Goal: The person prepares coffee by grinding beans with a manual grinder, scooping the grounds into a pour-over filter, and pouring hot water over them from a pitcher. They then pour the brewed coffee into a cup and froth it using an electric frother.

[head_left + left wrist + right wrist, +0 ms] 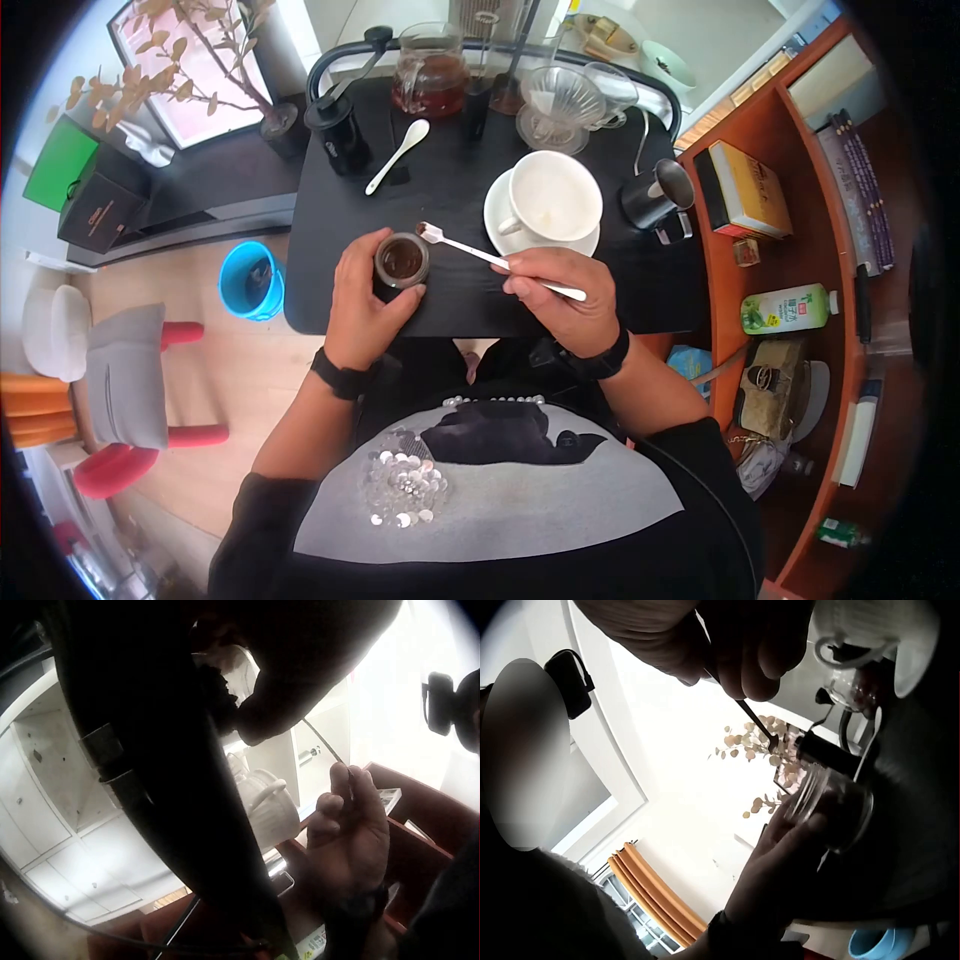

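My left hand (355, 305) grips a small open glass jar (403, 262) near the front edge of the black table, thumb on one side and fingers on the other. Dark brown contents show inside it; the right wrist view shows the jar's clear wall (849, 817). Between thumb and fingers, my right hand (572, 305) pinches the handle of a small white spoon (468, 248). A bit of brown stuff lies in the spoon's bowl, just right of the jar's rim. Beyond the right hand, a white cup (555, 190) stands on a white saucer (494, 228).
Another white spoon (399, 157) lies farther back. A black canister (340, 135), a glass pot (430, 80) of reddish-brown liquid, a glass dripper (560, 105) and a metal pitcher (658, 195) stand around the table (330, 240). A blue bin (250, 282) is at left, shelves at right.
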Demonstrator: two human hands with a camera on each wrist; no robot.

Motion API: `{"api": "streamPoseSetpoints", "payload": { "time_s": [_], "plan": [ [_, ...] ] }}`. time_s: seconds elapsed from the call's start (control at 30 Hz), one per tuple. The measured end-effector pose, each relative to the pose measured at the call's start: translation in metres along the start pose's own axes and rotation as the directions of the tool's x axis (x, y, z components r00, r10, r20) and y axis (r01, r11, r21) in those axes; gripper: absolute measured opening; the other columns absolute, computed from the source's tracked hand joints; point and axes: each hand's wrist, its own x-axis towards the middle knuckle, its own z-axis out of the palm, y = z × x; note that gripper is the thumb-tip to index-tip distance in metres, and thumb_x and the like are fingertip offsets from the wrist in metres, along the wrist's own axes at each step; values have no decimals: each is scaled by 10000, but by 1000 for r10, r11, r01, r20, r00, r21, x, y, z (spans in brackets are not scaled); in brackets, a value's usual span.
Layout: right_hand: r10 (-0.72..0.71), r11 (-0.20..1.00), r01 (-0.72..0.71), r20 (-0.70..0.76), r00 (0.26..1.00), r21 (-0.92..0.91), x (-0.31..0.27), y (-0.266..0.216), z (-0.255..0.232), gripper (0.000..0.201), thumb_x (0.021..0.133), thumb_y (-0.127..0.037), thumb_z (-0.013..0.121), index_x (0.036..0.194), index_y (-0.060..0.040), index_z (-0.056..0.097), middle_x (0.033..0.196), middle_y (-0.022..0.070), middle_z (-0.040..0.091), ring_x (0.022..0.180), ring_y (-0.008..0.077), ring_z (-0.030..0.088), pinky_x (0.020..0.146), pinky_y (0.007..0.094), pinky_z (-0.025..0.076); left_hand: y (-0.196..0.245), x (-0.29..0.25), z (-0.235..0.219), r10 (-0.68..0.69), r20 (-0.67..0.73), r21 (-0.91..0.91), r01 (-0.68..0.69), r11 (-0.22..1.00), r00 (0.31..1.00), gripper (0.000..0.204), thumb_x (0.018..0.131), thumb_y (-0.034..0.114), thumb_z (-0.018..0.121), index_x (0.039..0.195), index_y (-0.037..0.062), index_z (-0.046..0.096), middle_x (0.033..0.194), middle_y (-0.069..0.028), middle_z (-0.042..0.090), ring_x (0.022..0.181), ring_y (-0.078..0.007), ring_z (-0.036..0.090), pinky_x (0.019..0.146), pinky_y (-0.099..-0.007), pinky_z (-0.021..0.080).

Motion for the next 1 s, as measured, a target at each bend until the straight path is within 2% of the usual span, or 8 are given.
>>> {"api": "streamPoseSetpoints", "payload": {
  "time_s": [0.13,0.27,0.3,0.47,0.53,0.6,0.73,1.0],
  "plan": [
    [-53,997,48,-74,996,-66,10,-7,-30,147,768,7,627,914,1,626,880,113,657,798,192,637,711,269,482,0,-1,1,-15,-2,10,15,1000,1000,575,631,53,665,1160,-4,447,1092,-135,509,1042,-253,506,913,-313,377],
    [-116,974,89,-119,986,-209,26,2,-60,150,830,-32,587,967,26,601,917,142,636,789,146,606,695,241,478,3,1,1,-5,11,14,5,1000,1000,574,627,48,665,1157,-5,450,1104,-142,502,1049,-262,505,917,-321,378],
    [-51,981,17,-173,984,-192,29,3,-64,145,837,-42,589,962,31,601,919,124,639,829,138,600,723,238,475,5,1,0,-20,23,30,19,999,1000,577,626,47,665,1160,-5,450,1115,-144,497,1058,-270,501,920,-327,378],
    [-7,979,-40,-225,974,-199,49,24,-78,132,843,-26,578,959,32,606,921,103,637,846,135,601,764,232,472,7,0,2,-55,-1,-5,55,998,998,589,605,99,690,1143,20,465,1107,-151,514,1066,-319,474,933,-379,343],
    [-18,988,-25,-274,962,-154,56,33,-79,120,800,-6,616,914,29,626,873,85,624,779,120,608,687,216,490,7,0,1,-65,1,-6,65,998,998,588,604,97,689,1142,20,464,1110,-152,512,1068,-320,473,934,-379,343],
    [-14,985,-32,-264,964,-169,61,35,-79,120,799,-8,619,912,29,626,877,82,621,783,121,609,689,216,492,6,0,0,-40,23,24,39,999,999,585,620,52,671,1161,5,453,1121,-143,499,1065,-277,496,926,-338,375],
    [-33,968,-24,-220,975,-251,68,41,-82,117,827,-21,598,934,17,622,906,76,633,814,106,594,726,206,469,6,1,0,-32,24,48,30,998,999,589,616,60,676,1159,8,454,1122,-142,501,1063,-281,495,926,-341,375],
    [-39,949,-26,-198,979,-315,76,45,-81,114,812,-27,620,920,9,625,878,65,625,787,96,585,696,204,466,6,2,-1,-50,30,45,48,998,998,589,595,70,675,1141,12,463,1117,-147,507,1081,-304,475,944,-359,354]
  ]
}}
